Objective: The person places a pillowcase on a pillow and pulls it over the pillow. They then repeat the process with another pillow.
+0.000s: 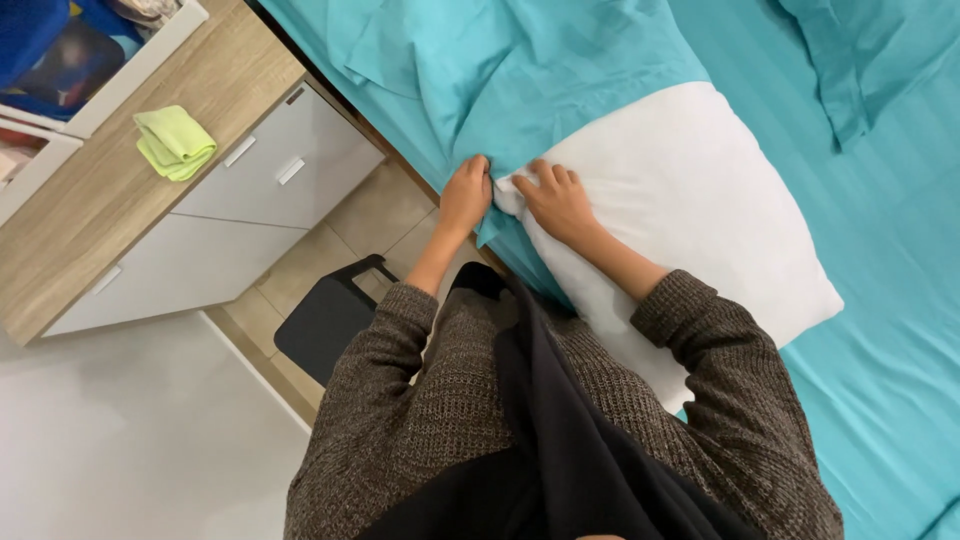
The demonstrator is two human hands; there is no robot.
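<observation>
A white pillow [690, 200] lies on a bed with a turquoise sheet [890, 260]. A turquoise pillowcase [560, 70] covers the pillow's far end. My left hand [466, 195] pinches the open edge of the pillowcase at the pillow's near corner. My right hand [558, 200] rests on the white corner of the pillow beside it, fingers curled over the edge. Both forearms wear brown knitted sleeves.
A wooden-topped cabinet [120, 190] with white drawers stands at the left, a folded yellow-green cloth [175, 142] on it. A dark stool [330, 315] sits on the tiled floor between cabinet and bed. Another turquoise pillow [870, 50] lies at the top right.
</observation>
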